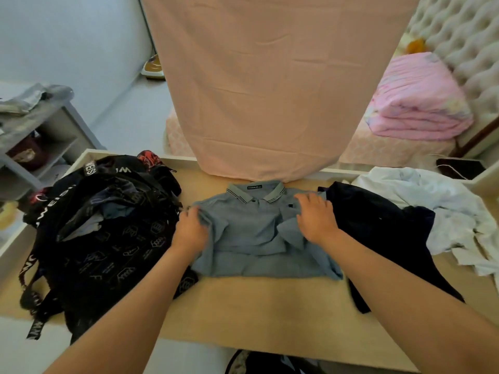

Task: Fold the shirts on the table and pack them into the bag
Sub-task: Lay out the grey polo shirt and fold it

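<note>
1. Grey-blue polo shirt (251, 233) flat on tabletop (259, 303), centre, collar at far edge, front up, both sleeves turned inward over the body.
2. Left hand (190, 230) on polo's left edge, grip clenched on a bunch of sleeve fabric.
3. Right hand (316, 217) on polo's right shoulder area, palm down, fingers spread, grip released, pressing flat on cloth; folded sleeve just under the wrist.
4. Black bag (102, 238) with white lettering on straps directly left of polo, touching its left edge; mouth open, dark folded clothes inside.
5. Dark navy shirt (378, 225) directly right of polo, crumpled, partly under right forearm.
6. White shirt (445, 211) further right of polo, beyond navy one, crumpled, overlapping it.
7. Pink sheet (270, 90) hanging behind polo, lower edge meeting tabletop's far edge just past the collar.
8. Folded pink blanket (415, 103) on a bed, far right behind polo.
9. Grey shelf unit (40, 136) far left behind polo, beyond bag.
</note>
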`<state>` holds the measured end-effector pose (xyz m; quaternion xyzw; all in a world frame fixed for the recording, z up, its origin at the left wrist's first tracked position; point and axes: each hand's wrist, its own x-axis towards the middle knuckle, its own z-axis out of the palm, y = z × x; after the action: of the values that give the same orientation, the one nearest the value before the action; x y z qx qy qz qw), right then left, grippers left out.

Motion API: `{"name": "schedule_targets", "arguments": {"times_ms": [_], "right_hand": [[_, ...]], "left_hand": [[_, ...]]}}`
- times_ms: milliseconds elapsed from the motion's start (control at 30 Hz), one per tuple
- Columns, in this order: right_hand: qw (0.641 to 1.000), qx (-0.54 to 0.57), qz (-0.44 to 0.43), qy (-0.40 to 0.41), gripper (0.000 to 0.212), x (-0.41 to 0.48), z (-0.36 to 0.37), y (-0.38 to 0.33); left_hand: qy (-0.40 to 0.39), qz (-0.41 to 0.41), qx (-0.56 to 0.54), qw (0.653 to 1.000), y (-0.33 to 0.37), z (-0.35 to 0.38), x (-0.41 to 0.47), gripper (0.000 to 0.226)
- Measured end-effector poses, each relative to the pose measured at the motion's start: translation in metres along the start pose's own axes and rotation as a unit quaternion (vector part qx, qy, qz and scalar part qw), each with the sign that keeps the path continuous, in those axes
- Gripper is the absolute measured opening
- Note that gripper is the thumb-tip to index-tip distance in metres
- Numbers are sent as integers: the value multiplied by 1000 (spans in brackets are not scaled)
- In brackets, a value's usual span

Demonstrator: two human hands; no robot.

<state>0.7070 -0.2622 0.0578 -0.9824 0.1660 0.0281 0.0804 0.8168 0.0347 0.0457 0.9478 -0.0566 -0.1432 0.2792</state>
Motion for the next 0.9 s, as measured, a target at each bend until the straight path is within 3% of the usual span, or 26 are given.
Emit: {"name": "schedule_targets", "arguments": {"times_ms": [133,267,433,600,800,900], "right_hand": [[993,33,-50,-104,61,20,43,-5],[982,59,-114,-138,61,40,67,-46],[951,170,-204,-160,69,55,82,-144],[916,192,-238,-260,88,58,100,-236],[885,196,-242,-347,88,38,118,-299],[875,230,-241,-351,86,28,117,-306]], "left_hand": [[-22,105,219,970,-8,37,6,49],[-40,124,323,937,-31,50,7,54],[-68,87,372,922,-65,38,-8,89],[-109,42,346,931,-100,17,-22,72],[-139,8,311,940,-143,-25,-34,62],[-112,31,313,943,-154,-39,-39,48]]}}
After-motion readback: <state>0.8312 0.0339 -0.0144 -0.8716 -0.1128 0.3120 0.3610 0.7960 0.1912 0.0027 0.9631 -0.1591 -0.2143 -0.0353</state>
